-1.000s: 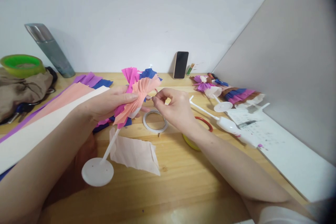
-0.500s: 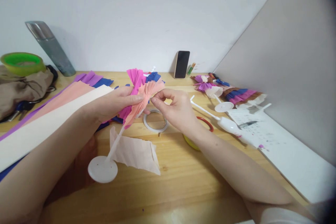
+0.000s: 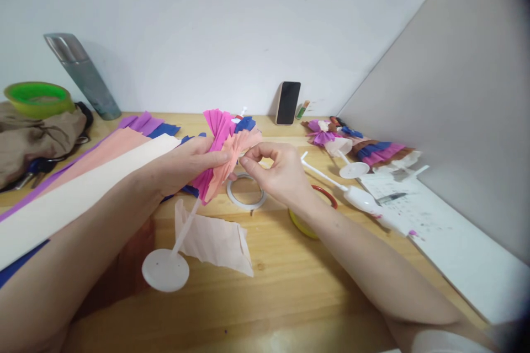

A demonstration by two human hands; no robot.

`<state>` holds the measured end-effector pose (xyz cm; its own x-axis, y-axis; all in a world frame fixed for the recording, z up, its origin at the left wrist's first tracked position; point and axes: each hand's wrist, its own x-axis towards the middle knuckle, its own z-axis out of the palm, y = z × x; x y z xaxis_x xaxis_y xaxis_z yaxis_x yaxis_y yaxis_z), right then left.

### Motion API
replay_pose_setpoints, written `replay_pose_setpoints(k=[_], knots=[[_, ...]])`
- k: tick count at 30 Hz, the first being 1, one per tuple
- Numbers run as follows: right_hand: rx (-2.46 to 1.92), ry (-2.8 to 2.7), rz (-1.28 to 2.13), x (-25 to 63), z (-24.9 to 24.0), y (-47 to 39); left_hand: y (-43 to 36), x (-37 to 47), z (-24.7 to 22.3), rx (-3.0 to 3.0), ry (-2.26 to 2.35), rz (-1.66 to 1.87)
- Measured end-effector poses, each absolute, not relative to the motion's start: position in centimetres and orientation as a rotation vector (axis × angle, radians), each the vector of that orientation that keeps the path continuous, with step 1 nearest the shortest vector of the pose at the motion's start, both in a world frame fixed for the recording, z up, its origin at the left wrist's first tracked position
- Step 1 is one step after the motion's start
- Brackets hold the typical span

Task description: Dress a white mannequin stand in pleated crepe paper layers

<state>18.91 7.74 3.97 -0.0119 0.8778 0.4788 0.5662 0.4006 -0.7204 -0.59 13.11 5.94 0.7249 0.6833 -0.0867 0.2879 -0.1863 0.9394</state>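
My left hand (image 3: 202,160) is closed around gathered crepe paper, pink (image 3: 219,127) behind and peach (image 3: 238,149) in front. A white stem with a round white base (image 3: 165,270) slants down and left from the bunch. Blue paper (image 3: 245,124) shows at its top. At the right edge of the peach paper, my right hand (image 3: 271,165) pinches with thumb and forefinger; what lies between the fingertips is too small to make out. Below the bunch, a pale paper piece (image 3: 219,240) rests on the table.
A white tape ring (image 3: 247,207) and a yellow-red ring (image 3: 302,226) lie near my right forearm. Paper strips (image 3: 103,182) spread at left, below a bottle (image 3: 86,77). A phone (image 3: 288,102) leans on the wall. White doll-like parts (image 3: 360,198) and decorated pieces (image 3: 381,151) are at right.
The paper bunch and its white stand have shifted slightly right with my left hand and tilted a little. My right hand keeps its pinch beside the peach paper.
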Motion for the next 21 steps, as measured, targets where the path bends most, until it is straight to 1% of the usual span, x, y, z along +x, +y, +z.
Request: replay_pose_setpoints(k=[5, 14, 21], knots=[[-1.248, -1.704, 0.429, 19.2, 3.8, 8.0, 13.0, -0.6, 6.1, 1.685, 0.842, 0.377], [-1.199, -1.746, 0.497, 19.4, 2.9, 8.6, 12.6, 0.2, 6.5, 1.678, 0.86, 0.416], [-1.28, -1.829, 0.527, 19.6, 3.0, 8.4, 12.6, 0.2, 6.5, 1.68, 0.944, 0.419]])
